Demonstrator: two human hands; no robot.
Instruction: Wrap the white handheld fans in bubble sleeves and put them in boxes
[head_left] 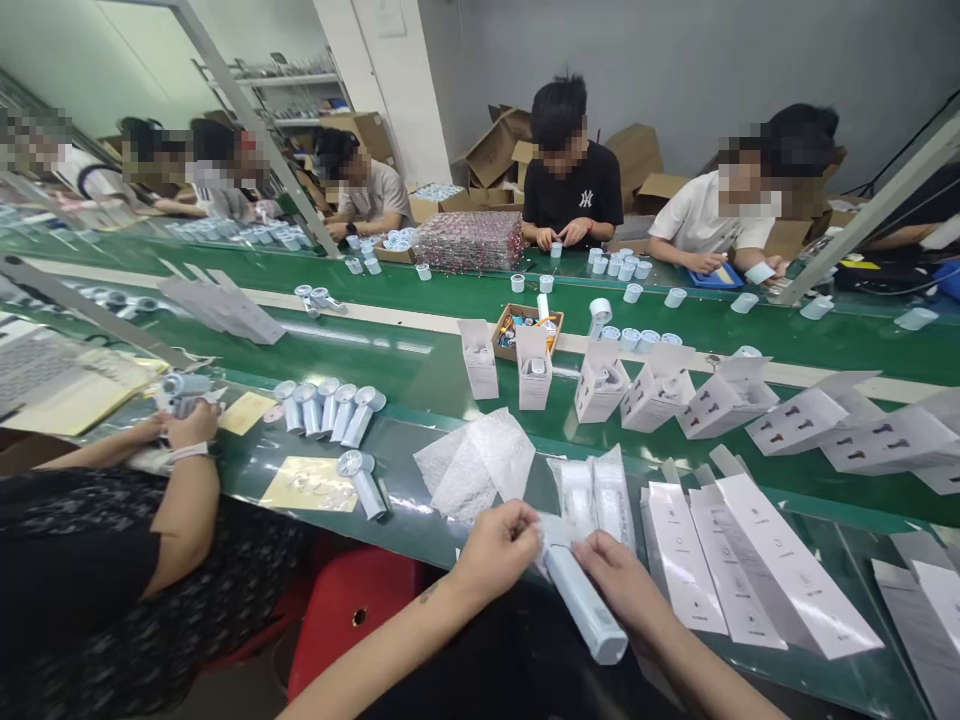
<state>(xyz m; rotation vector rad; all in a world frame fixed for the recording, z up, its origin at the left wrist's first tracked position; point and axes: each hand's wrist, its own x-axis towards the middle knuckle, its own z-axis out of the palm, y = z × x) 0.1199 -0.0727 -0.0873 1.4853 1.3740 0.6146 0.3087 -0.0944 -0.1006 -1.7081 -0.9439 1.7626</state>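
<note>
Between my hands, a light blue handheld fan (585,606) is tilted with its handle end toward me. Clear bubble wrap (553,530) covers its far end, so the fan head is hidden. My left hand (496,550) is closed, pinching the wrap at that end. Along the fan's right side, my right hand (621,582) is closed with its fingertips at the wrap's edge; its exact grip is partly hidden. Just beyond lie wrapped fans (592,492), side by side. Flat bubble wrap bags (476,465) spread on the bench to the left.
Open white boxes (534,370) line the green bench, with more flat white boxes (750,560) at right. Several unwrapped fans (330,408) stand left, near one lying fan (364,485). A neighbour's hands (187,425) hold another fan. A red stool (352,600) is below; co-workers sit opposite.
</note>
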